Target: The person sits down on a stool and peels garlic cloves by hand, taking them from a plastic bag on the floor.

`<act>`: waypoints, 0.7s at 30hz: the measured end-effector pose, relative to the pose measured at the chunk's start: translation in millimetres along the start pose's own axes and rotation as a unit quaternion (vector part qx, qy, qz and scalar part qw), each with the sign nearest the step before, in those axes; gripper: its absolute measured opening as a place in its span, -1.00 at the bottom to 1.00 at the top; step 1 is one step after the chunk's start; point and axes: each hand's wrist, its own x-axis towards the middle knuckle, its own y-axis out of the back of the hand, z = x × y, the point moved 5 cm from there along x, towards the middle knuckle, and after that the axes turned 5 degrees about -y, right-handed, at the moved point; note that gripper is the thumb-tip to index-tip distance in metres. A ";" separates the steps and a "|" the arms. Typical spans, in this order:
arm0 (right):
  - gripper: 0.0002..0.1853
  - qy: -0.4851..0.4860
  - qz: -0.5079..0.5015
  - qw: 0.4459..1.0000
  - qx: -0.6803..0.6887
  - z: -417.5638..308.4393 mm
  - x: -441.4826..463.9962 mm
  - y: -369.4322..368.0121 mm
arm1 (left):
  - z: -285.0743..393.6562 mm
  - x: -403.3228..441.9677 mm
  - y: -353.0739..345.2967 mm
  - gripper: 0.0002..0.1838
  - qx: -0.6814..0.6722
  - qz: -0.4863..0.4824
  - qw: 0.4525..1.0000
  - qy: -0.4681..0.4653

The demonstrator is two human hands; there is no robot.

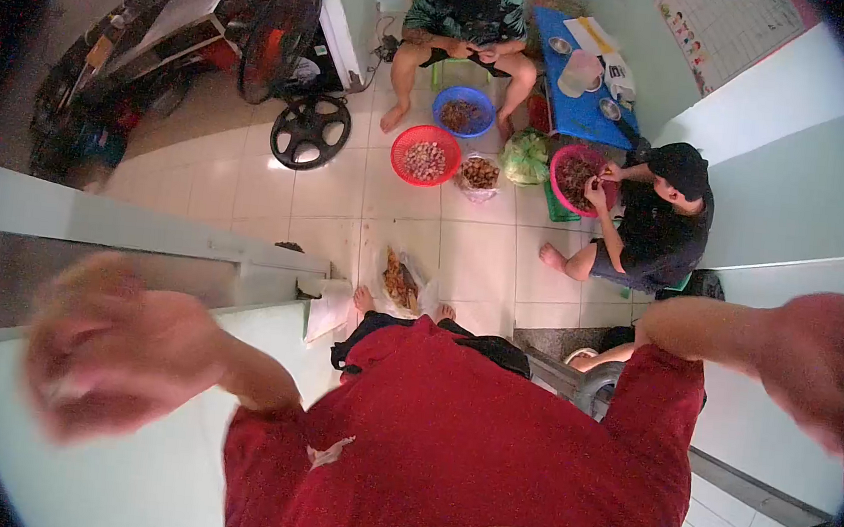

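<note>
My left hand (122,363) is raised at the left side of the head view, close to the camera and smeared by motion. Its fingers are too blurred to show whether they are apart or closed, and no held thing can be made out. At the right edge, my right hand (815,363) is raised too, blurred and partly cut off by the dark border. A plastic bag (417,298) with brown scraps lies on the floor by my bare feet. My red shirt (487,440) fills the lower middle.
Ahead, a seated person (468,27) has a blue basin (465,92) in front; another person (672,220) works over a pink basin (569,208). Nearby stand a red basket (398,158), a green bag (527,157) and a blue table (590,123). A black fan part (282,141) lies left; a metal railing (763,494) runs right.
</note>
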 end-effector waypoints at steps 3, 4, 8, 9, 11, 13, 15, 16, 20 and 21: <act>-0.82 0.061 -0.029 0.998 0.006 -24.1 28.5 -11.2 | -9.5 46.0 -13.6 -0.69 -0.107 0.008 0.992 -0.073; -0.82 0.068 -0.034 0.997 0.003 -28.7 33.2 -14.8 | -11.4 52.4 -14.0 -0.69 -0.126 0.006 0.989 -0.080; -0.84 0.087 -0.046 0.995 -0.011 -42.3 45.9 -23.1 | -19.1 63.8 -11.3 -0.70 -0.168 0.001 0.982 -0.092; -0.84 0.089 -0.049 0.995 -0.017 -45.1 48.0 -25.4 | -21.7 66.6 -10.3 -0.70 -0.173 -0.001 0.980 -0.095; -0.85 0.097 -0.052 0.994 -0.023 -49.7 53.6 -28.1 | -26.6 69.9 -9.0 -0.71 -0.183 0.000 0.979 -0.092; -0.85 0.102 -0.055 0.993 -0.032 -54.1 56.5 -30.6 | -29.7 71.4 -6.5 -0.71 -0.195 0.000 0.976 -0.094; -0.86 0.106 -0.052 0.992 -0.035 -57.1 57.0 -31.0 | -33.2 72.5 -5.1 -0.72 -0.200 0.001 0.975 -0.093; -0.86 0.106 -0.053 0.992 -0.037 -57.3 58.6 -31.3 | -34.9 74.9 -4.9 -0.72 -0.203 -0.001 0.975 -0.093; -0.88 0.113 -0.054 0.991 -0.044 -60.9 61.5 -35.6 | -41.4 78.6 0.3 -0.73 -0.208 -0.002 0.974 -0.092; -0.88 0.115 -0.055 0.991 -0.044 -61.9 61.8 -36.3 | -42.2 77.8 1.4 -0.73 -0.210 -0.002 0.974 -0.091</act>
